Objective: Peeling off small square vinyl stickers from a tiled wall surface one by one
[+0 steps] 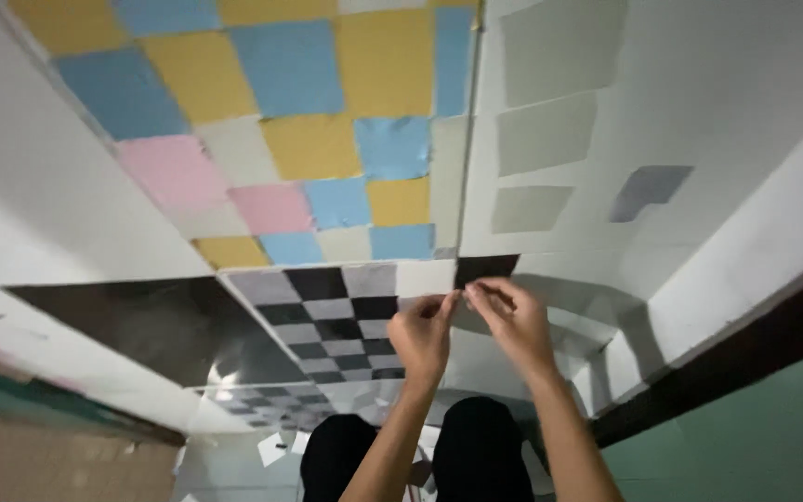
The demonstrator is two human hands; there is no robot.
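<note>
Black and white squares make a checker patch (332,321) on the white surface (699,112), w/ blue, yellow & pink squares (299,121) further up. Both hands, left (423,333) & right (511,321), pinch a small pale square piece (462,311) btw fingertips, right at the checker's edge beside a black square (487,267).

No packages, labels, signs or screens appear; only plain coloured and black-and-white squares on the walls.

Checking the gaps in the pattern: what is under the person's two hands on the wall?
Beside the hands a black and grey checkerboard of paper squares on white wall. The spot under the fingers is covered.
</note>
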